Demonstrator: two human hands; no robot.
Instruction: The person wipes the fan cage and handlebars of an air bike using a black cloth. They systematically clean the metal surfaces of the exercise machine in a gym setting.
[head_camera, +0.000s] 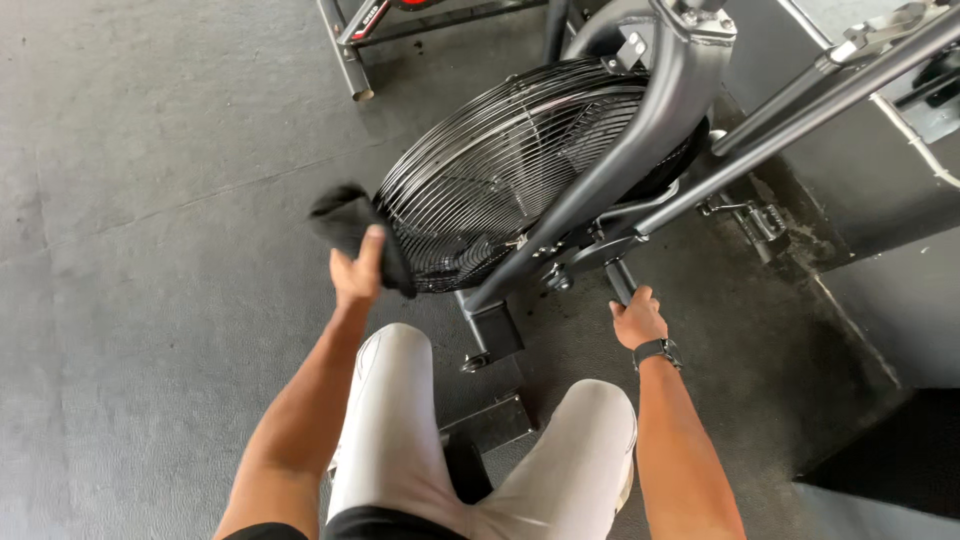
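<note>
This is a gym. A fan bike (560, 170) with a round wire cage stands on dark rubber floor matting (150, 200), and the steel legs of another exercise frame (350, 50) show by the top edge.

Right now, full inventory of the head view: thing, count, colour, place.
fan cage: 1, black wire, centre, on the bike
bike frame: 1, grey, runs from top right down to centre
handle bar: 1, grey, upper right, slanting
crank: 1, dark, below the fan cage, under the right hand
pedal: 1, dark metal, right of the frame, near the floor
base foot: 1, dark, on the floor in front of the knees
other frame: 1, grey tube, top left
floor: 1, dark grey mat
cloth: 1, black, in the left hand, against the cage rim
watch: 1, black, right wrist
legs: 2, light trousers, bottom centre
left hand: 1, holds the cloth
right hand: 1, grips the crank
</note>
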